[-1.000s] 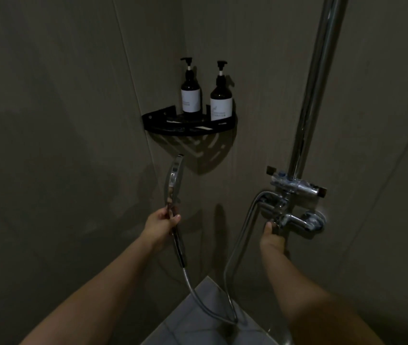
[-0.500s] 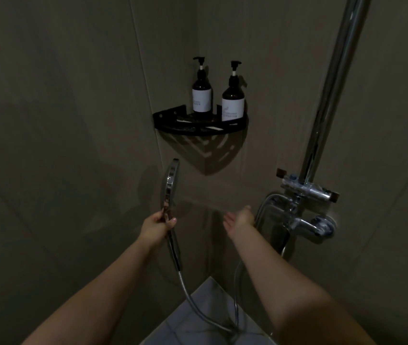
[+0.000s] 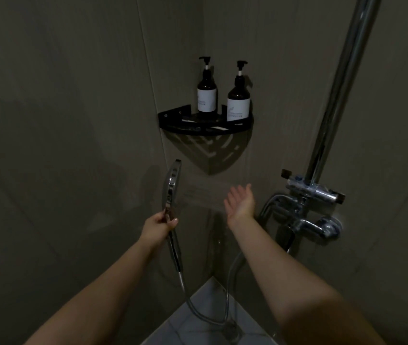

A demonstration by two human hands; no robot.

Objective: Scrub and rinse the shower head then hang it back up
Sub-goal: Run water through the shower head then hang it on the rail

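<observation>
Left hand point(image 3: 159, 226) gripping shower head point(image 3: 171, 186) left of faucet point(image 3: 315, 220); right hand point(image 3: 240, 204) hovering open, empty. Risk: wet handle slipping, spray missing palm.

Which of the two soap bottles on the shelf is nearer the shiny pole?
The right bottle on the black corner shelf; the left bottle sits farther from the pole.

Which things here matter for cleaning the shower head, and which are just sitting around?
Part of the job:
shower head, held by the left hand
hose
tap
right hand, open

Just there:
two pump bottles
corner shelf
</observation>
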